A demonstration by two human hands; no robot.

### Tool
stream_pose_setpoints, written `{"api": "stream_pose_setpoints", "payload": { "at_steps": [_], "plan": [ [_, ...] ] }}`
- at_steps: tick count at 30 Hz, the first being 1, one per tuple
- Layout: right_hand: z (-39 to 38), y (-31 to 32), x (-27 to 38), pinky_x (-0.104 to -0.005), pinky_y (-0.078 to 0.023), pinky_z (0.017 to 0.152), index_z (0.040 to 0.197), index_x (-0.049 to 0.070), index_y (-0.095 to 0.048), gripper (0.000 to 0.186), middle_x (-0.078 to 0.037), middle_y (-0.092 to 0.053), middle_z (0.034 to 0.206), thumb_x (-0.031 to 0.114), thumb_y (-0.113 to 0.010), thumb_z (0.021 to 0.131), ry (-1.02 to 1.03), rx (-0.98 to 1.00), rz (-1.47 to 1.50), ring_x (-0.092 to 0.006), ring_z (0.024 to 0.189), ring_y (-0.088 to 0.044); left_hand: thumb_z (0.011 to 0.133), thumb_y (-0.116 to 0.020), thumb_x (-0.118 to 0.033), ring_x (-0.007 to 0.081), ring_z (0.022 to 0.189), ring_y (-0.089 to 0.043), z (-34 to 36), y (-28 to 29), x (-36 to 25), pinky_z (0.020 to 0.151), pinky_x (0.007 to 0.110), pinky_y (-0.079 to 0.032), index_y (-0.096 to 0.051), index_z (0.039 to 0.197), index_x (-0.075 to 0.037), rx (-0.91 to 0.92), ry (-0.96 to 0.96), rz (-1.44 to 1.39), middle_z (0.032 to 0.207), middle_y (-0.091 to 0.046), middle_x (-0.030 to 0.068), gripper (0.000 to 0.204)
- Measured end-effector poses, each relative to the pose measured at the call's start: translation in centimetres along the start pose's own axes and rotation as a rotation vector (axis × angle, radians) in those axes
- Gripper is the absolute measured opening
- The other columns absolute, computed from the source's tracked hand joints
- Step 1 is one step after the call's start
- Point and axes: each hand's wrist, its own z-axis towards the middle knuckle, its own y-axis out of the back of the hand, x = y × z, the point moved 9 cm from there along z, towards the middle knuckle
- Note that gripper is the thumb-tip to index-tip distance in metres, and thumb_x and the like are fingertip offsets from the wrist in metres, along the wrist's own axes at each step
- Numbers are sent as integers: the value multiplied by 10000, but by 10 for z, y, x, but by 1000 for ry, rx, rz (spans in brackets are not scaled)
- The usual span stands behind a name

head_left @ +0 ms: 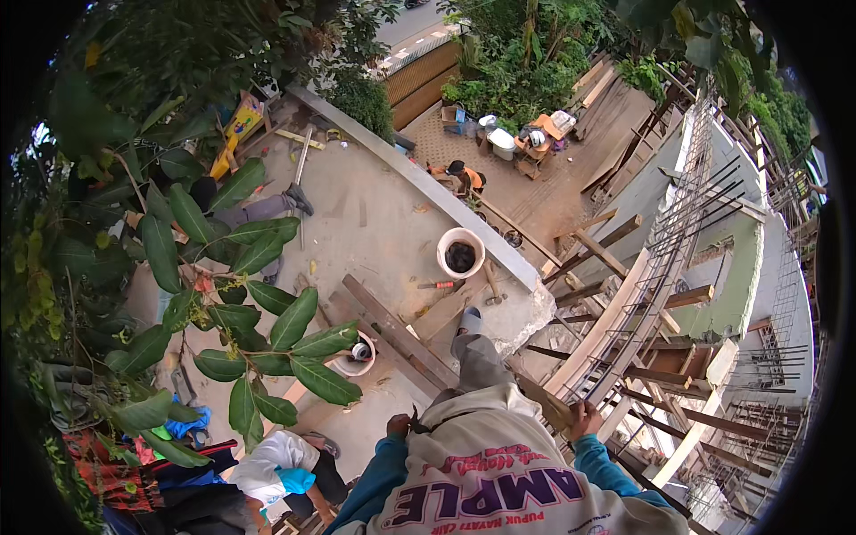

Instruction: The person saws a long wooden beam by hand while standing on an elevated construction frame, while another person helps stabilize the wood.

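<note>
My right hand (584,417) is closed over a wooden beam (546,401) at my right side. My left hand (399,425) is curled near my waist, next to a small dark strip; what it holds, if anything, I cannot make out. Ahead of me, one foot in a grey slipper (470,319) stands on the concrete slab (357,223). Beyond the foot are a sledgehammer (493,282), a red-handled tool (438,285) and a pale bucket (442,259) with dark contents. Long planks (397,332) lie to its left, beside a second bucket (341,366).
Leafy branches (303,348) hang over the left side. A co-worker in a white shirt (276,468) bends at lower left; another person's leg (259,211) shows behind leaves. The slab ends at a low concrete edge (428,192). Rebar (664,259) and timber props (606,254) stand at right.
</note>
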Motion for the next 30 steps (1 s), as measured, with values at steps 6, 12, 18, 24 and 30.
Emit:
{"api": "stream_pose_setpoints", "payload": {
  "at_steps": [6, 12, 18, 24, 30],
  "plan": [
    [-2, -1, -5, -472, -443, 672, 746, 42, -657, 415, -192, -607, 753, 366, -460, 913, -89, 117, 31, -398, 762, -585, 757, -633, -242, 281, 870, -653, 189, 4, -67, 771, 386, -523, -699, 860, -111, 166, 52, 283, 893, -680, 98, 180],
    [40, -19, 34, -476, -474, 756, 861, 60, -677, 310, -191, -627, 813, 302, -488, 906, -157, 166, -44, -392, 828, -605, 837, -581, -269, 275, 1011, -637, 365, 38, -179, 896, 360, -497, -645, 1113, -67, -56, 214, -73, 1100, -668, 135, 348],
    [116, -90, 91, -471, -478, 771, 890, 59, -673, 283, -191, -630, 826, 277, -492, 905, -229, 192, -24, -393, 844, -605, 856, -598, -202, 229, 977, -639, 457, 86, -304, 860, 324, -499, -617, 1099, -33, -82, -122, -160, 1043, -674, 134, 297],
    [168, -178, 159, -466, -482, 786, 919, 58, -670, 260, -190, -633, 839, 251, -496, 904, -320, 219, -10, -394, 860, -606, 844, -640, -262, 269, 962, -638, 520, 134, -255, 863, 371, -500, -670, 1049, -73, 50, 63, 74, 1029, -678, 145, 281],
    [210, -328, 244, -461, -486, 800, 948, 57, -667, 241, -190, -636, 852, 226, -500, 903, -374, 249, 50, -395, 876, -607, 831, -640, -332, 289, 996, -626, 578, 278, -224, 897, 384, -487, -694, 1065, -108, 141, 224, 193, 1093, -667, 145, 328]
  ]
}}
